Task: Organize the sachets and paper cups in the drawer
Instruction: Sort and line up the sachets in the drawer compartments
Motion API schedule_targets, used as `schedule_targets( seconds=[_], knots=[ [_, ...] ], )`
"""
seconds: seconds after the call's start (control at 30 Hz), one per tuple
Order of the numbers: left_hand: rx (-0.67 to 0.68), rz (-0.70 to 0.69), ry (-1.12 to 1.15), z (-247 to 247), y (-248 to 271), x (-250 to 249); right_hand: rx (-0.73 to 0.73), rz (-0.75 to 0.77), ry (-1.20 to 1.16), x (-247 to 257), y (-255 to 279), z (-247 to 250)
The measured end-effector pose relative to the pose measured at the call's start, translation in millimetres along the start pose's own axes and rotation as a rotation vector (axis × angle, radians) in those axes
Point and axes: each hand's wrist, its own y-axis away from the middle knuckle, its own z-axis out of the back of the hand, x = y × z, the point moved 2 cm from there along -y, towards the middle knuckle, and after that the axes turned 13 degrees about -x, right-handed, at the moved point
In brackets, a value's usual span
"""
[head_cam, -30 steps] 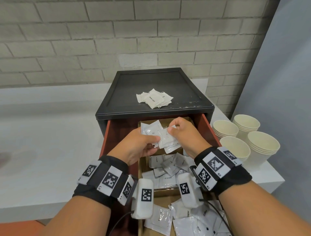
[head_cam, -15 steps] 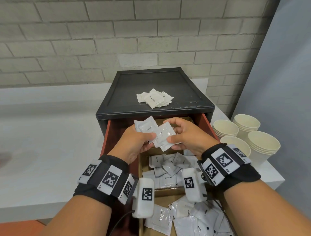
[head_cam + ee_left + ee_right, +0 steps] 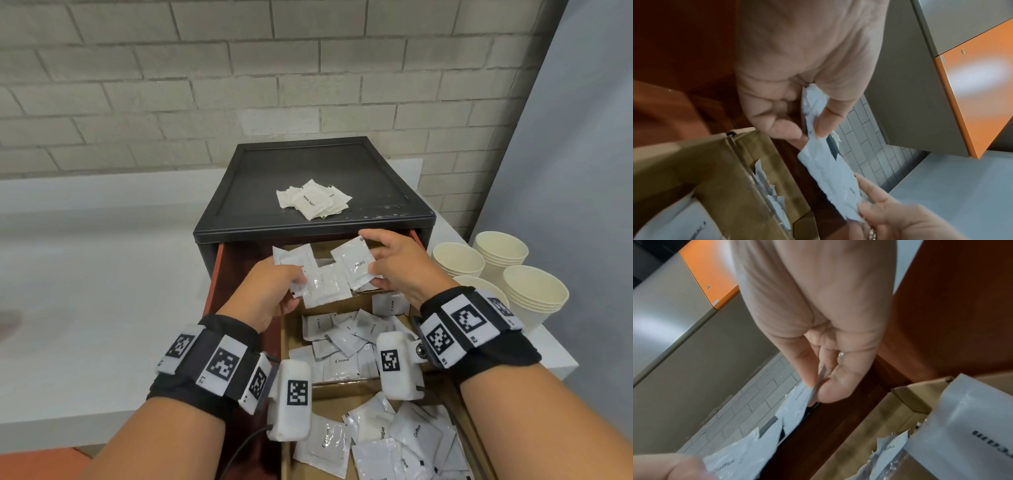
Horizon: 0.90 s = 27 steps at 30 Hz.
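**Sachets half sorted, cups untouched**

Sorting is under way, by my reckoning. The left hand [image 3: 270, 291] pinches a fan of sachets [image 3: 322, 286] above the back of the open drawer [image 3: 219, 274], and the right hand [image 3: 397, 270] pinches one marked Coffee [image 3: 356, 265] at the fan's right edge. A small pile of sugar sachets [image 3: 313, 204] lies on the cabinet top [image 3: 253, 192]. Below the hands, cream sachets [image 3: 342, 346] fill a cardboard compartment, and the nearest compartment holds a mixed heap [image 3: 394, 442] (cream, sugar and coffee together). The cups [image 3: 507, 270] stand stacked on the desk [image 3: 85, 291] beside the cabinet, none in the drawer yet.

Only the head view shows the cups and piles. The wrist views show thumb against fingers [image 3: 830, 392] on the sachet edges, and more Coffee sachets [image 3: 890, 446] standing in the cardboard.
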Motion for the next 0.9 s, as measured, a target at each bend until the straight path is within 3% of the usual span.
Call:
schedule_targets(
  seconds=[0.27,0.4,0.53,0.73,0.9],
  knots=[
    [0.007,0.067,0.044,2.4,0.5,0.3,-0.158,0.008,-0.044,-0.8,-2.0,6.7],
    [0.003,0.084,0.04,0.4,3.0,-0.9,-0.157,0.016,0.049,-1.9,-2.2,5.4],
    [0.022,0.053,0.015,0.1,3.0,-0.2,-0.13,-0.026,0.075,-2.9,-1.6,2.3],
    [0.117,-0.052,-0.042,-0.8,3.9,1.2,-0.236,-0.138,-0.024,-8.0,-5.3,1.1],
    [0.222,-0.113,-0.099,0.6,7.4,1.5,-0.03,-0.023,0.002,-4.6,3.2,-10.4]
  ],
)
